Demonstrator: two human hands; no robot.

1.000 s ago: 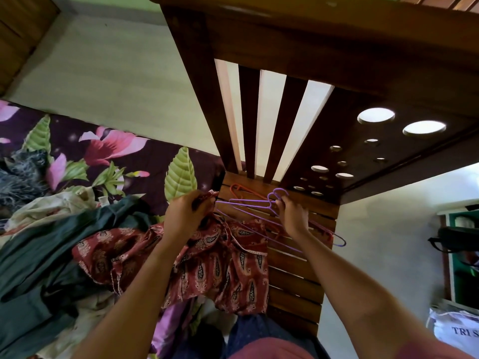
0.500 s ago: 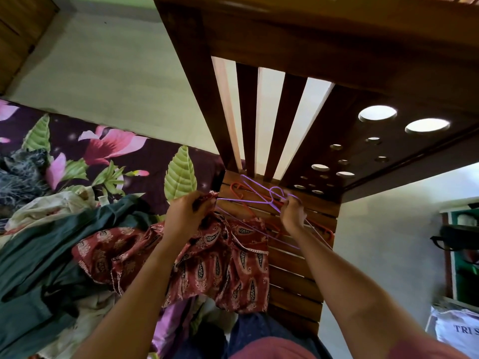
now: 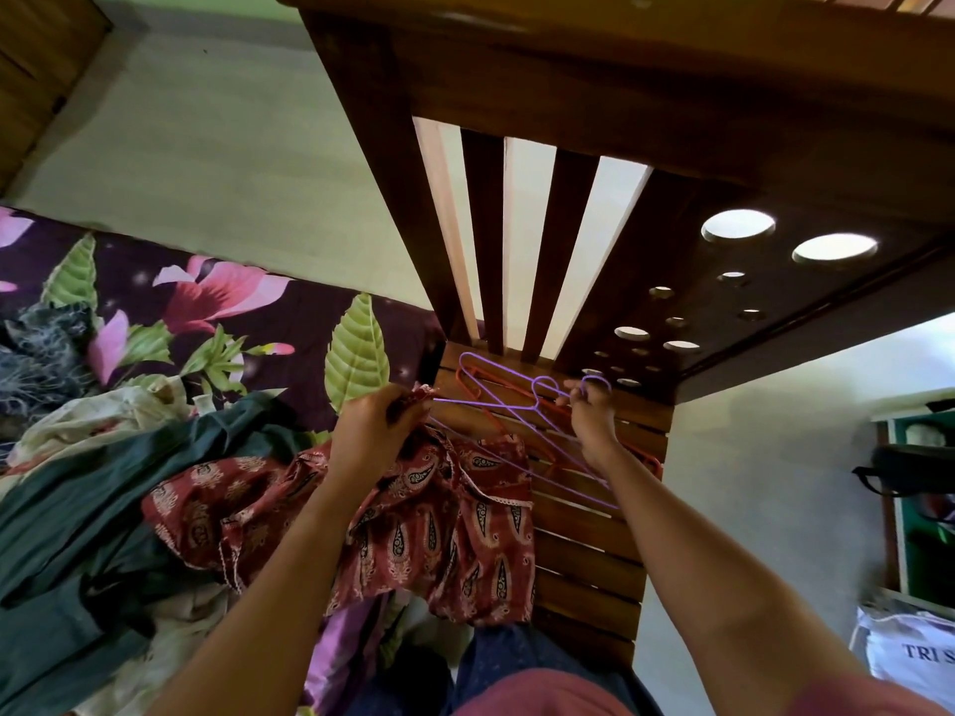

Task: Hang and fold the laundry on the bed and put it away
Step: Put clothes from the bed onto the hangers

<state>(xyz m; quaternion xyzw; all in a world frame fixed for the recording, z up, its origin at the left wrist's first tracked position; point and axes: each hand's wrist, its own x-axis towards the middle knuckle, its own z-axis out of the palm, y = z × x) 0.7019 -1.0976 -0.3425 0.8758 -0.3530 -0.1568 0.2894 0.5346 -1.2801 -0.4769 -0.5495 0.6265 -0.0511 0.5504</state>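
both my arms reach forward and up from the bottom of the view, forearms bare. the left hand (image 3: 374, 431) is knuckles-up over the bed (image 3: 310, 323), its fingers curled and pinching the top edge of the red patterned garment (image 3: 439, 529). the garment hangs down from that grip, draped partly over the laundry pile and partly against the slatted wooden footboard (image 3: 594, 540).

the right hand (image 3: 594, 421) is raised a little further right, wrist bent back, fingers clamped round the hooks of a bunch of wire hangers. the purple hangers (image 3: 480, 403) lie flat against the footboard. their long axis slants from upper left, near the left hand, to lower right under my right forearm, and the hooks point up at the right hand. a red hanger (image 3: 646, 457) sits tangled in with them; i cannot tell exactly how many there are.

left of the garment lies a dark green cloth (image 3: 103, 509), with a cream cloth (image 3: 103, 421) beyond it.
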